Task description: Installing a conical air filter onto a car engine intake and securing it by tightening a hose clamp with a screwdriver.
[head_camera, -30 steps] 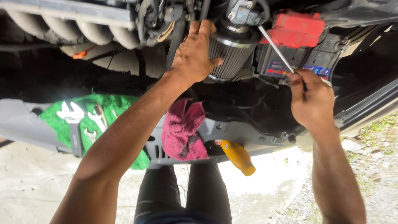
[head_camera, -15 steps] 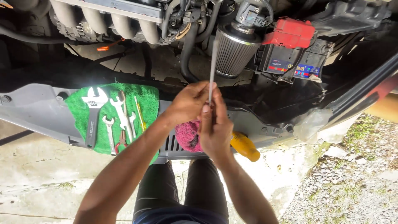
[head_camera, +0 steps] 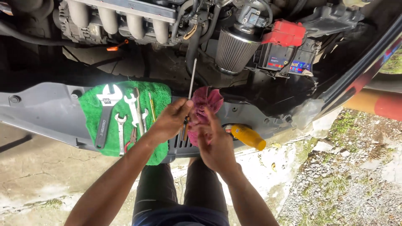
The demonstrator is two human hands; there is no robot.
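Since half a second ago, we note both hands have dropped lower against the front panel (head_camera: 46, 113), and the pink rag (head_camera: 204, 109), then mostly covered, now shows between them.

Head view: the left hand (head_camera: 169, 121) pinches the thin metal rod (head_camera: 191, 79) near its lower end, thumb and fingertips pressed together around it; the rod stands nearly upright, its tip reaching toward the engine hoses. Its lower end is hidden behind the fingers. The right hand (head_camera: 215, 144) lies against the rag, fingers loosely curled with the forefinger extended up onto the cloth; we cannot tell whether it grips the rag firmly, as the palm faces away.

To the left, wrenches (head_camera: 119, 119) lie on a green cloth (head_camera: 161, 94). A yellow-handled tool (head_camera: 248, 137) lies just right of the right hand, its shaft hidden. The cone air filter (head_camera: 232, 50) and red-topped battery (head_camera: 282, 46) sit above.
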